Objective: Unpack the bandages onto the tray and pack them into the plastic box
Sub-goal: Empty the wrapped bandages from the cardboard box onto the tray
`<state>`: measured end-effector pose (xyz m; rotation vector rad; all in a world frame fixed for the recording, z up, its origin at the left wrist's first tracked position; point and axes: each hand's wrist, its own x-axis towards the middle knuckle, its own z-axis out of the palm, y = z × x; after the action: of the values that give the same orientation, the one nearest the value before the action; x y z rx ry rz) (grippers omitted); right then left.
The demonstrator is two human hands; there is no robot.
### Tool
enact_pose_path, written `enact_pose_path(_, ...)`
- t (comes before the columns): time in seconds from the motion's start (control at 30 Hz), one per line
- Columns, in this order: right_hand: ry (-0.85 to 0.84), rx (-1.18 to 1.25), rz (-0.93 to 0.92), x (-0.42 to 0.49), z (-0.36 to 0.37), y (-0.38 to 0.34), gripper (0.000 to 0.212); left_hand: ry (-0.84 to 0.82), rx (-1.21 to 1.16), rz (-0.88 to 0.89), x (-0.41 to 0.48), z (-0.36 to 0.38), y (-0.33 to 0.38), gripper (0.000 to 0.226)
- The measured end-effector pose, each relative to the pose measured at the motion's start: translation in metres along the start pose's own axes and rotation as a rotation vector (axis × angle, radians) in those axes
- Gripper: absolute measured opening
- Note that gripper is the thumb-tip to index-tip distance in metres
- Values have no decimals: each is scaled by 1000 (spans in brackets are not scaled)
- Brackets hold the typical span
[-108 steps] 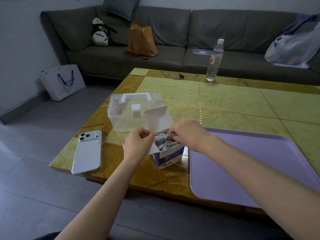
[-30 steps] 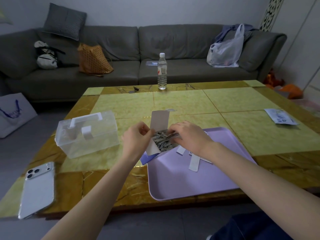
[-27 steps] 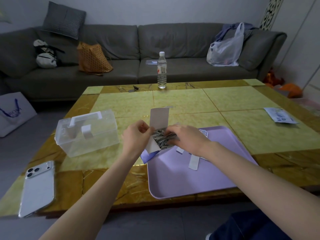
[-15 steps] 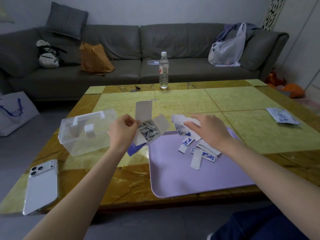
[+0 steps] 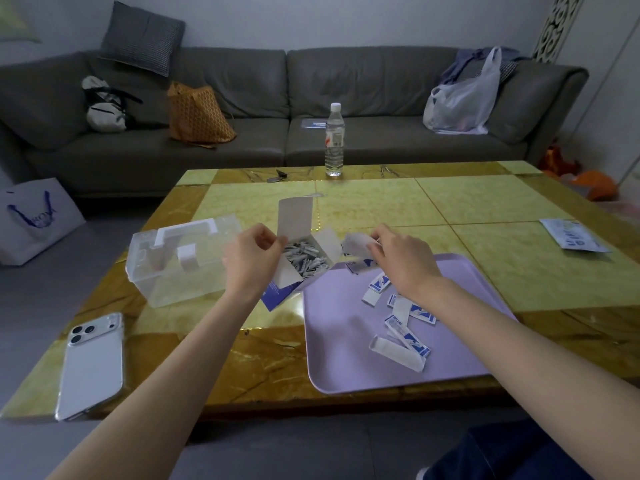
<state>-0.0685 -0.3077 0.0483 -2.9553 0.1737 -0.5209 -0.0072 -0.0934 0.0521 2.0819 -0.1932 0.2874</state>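
My left hand (image 5: 254, 259) grips the open cardboard bandage box (image 5: 301, 258), tilted toward the lilac tray (image 5: 332, 341), with many wrapped bandages inside. My right hand (image 5: 401, 261) pinches a few bandages (image 5: 355, 242) just right of the box mouth, above the tray's far left corner. Several wrapped bandages (image 5: 401, 320) lie scattered on the tray. The clear plastic box (image 5: 180, 261) with a white handle stands closed to the left of my left hand.
A phone (image 5: 91, 365) lies at the table's near left corner. A water bottle (image 5: 335, 140) stands at the far edge, a small packet (image 5: 571, 235) at the right. A sofa with bags is behind the table; a paper bag (image 5: 33, 220) sits on the floor.
My right hand has pulled bandages out of the cardboard box and dropped more onto the tray. My left hand has lifted and tilted the box.
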Motion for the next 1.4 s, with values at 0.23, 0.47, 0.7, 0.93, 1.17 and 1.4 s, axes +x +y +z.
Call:
enact_pose_path(0.23,97,6,-49,-1,10,6,20,2,-8,10,-3,-1,-1,23)
enact_pose_path(0.47,67,247,-249,-7,1,-20,39,-4,-33,8,-7,0,0,21)
enact_pose_path(0.7,-127,171,-324,-8,3,-42,16,-61,-51,23,-18,8,6,17)
enact_pose_path(0.93,-253,70,-245,-3,9,-45,27,-89,-36,38,-24,9,6,17)
enact_pose_path(1.17,-50,244,-202,-4,7,-40,21,-32,23,19,-17,2,-1,17)
enact_pose_path(1.4,105,390,-69,0,-9,-17,30,5,74,-5,-10,-4,-14,19)
